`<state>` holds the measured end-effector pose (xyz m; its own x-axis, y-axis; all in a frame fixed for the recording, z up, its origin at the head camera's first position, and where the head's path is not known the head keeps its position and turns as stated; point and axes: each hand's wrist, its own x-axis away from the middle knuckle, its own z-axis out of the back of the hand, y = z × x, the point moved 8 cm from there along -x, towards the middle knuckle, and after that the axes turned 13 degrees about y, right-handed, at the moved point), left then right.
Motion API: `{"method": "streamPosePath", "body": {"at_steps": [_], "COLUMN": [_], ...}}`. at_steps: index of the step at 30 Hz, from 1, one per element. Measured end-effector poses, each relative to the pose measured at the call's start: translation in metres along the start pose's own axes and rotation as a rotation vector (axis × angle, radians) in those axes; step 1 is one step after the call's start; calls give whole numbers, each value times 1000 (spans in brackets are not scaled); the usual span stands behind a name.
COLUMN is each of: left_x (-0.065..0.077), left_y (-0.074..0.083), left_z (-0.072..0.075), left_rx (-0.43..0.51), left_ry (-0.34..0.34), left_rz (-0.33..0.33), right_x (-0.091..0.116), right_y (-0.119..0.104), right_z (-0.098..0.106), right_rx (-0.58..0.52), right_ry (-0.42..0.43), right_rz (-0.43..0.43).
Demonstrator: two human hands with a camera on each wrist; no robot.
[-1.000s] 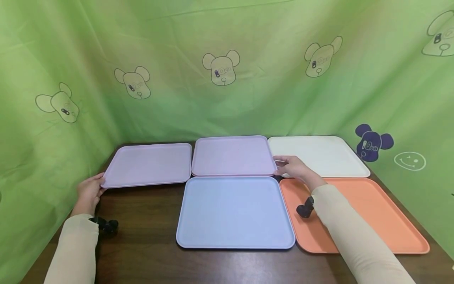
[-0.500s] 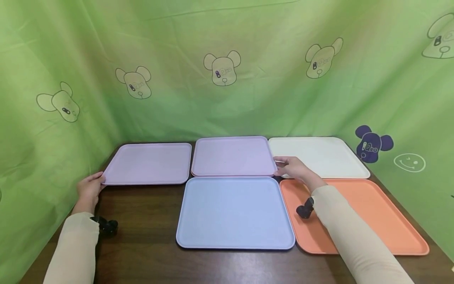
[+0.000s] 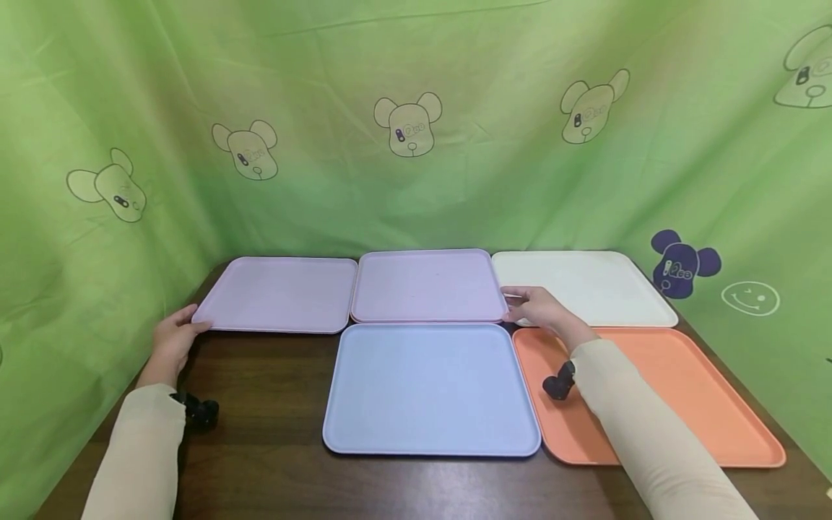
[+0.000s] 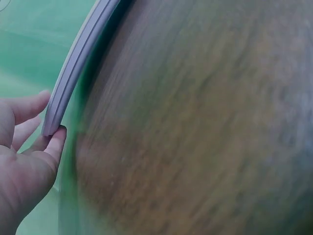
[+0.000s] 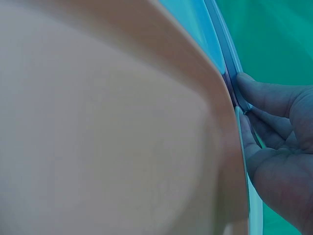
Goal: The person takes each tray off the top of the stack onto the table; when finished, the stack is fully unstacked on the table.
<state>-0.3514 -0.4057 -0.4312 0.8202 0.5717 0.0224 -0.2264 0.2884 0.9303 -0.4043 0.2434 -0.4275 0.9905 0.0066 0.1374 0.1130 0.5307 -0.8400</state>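
Note:
A lilac tray (image 3: 279, 295) lies at the back left, its right edge against the middle tray. My left hand (image 3: 174, 336) touches its front left corner, thumb at the front edge and fingers at the left side. In the left wrist view, fingertips meet the tray's rim (image 4: 73, 73). At the back middle sits another lilac tray (image 3: 429, 287), with a pinkish rim showing under its front edge. My right hand (image 3: 538, 306) rests on its front right corner, fingers fairly straight, partly over the white tray (image 3: 585, 285). The right wrist view shows the thumb against a tray edge (image 5: 227, 49).
A light blue tray (image 3: 432, 390) lies in the front middle. The orange tray (image 3: 676, 397) is at front right, under my right forearm. Dark wooden tabletop (image 3: 260, 433) shows at front left. A green curtain (image 3: 325, 108) with printed bear heads hangs behind and at both sides.
The left lilac tray has come down flat and shifted back and right, up to the middle tray. My left hand moved with it and its fingers have loosened. My right hand stays put.

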Motion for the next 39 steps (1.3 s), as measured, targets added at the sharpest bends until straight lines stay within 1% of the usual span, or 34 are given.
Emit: {"method": "streamPosePath", "body": {"at_steps": [5, 8, 11, 14, 20, 24, 32, 39], "left_x": [4, 6, 6, 6, 6, 6, 7, 7], "left_y": [3, 3, 5, 5, 5, 6, 12, 13], "left_z": [-4, -5, -7, -8, -10, -10, -13, -13], "left_rx": [-67, -107, -147, -164, -170, -176, -233, -252], "left_ry": [-96, -116, -115, -105, -73, -54, -24, -12], "left_rz": [-75, -101, -120, -123, -126, -132, -146, -141], "right_x": [0, 0, -1, -2, -2, -1, 2, 3], "right_y": [1, 0, 1, 1, 2, 1, -2, -1], "right_z": [0, 0, 0, 0, -1, -1, 0, 0], "right_rx": [-3, -8, -13, -15, -14, -12, -6, -15], "right_ry": [-2, -7, -5, -4, -2, -1, -2, -8], "right_rz": [-8, -7, -10, -10, 6, 0, 0, -12]}}
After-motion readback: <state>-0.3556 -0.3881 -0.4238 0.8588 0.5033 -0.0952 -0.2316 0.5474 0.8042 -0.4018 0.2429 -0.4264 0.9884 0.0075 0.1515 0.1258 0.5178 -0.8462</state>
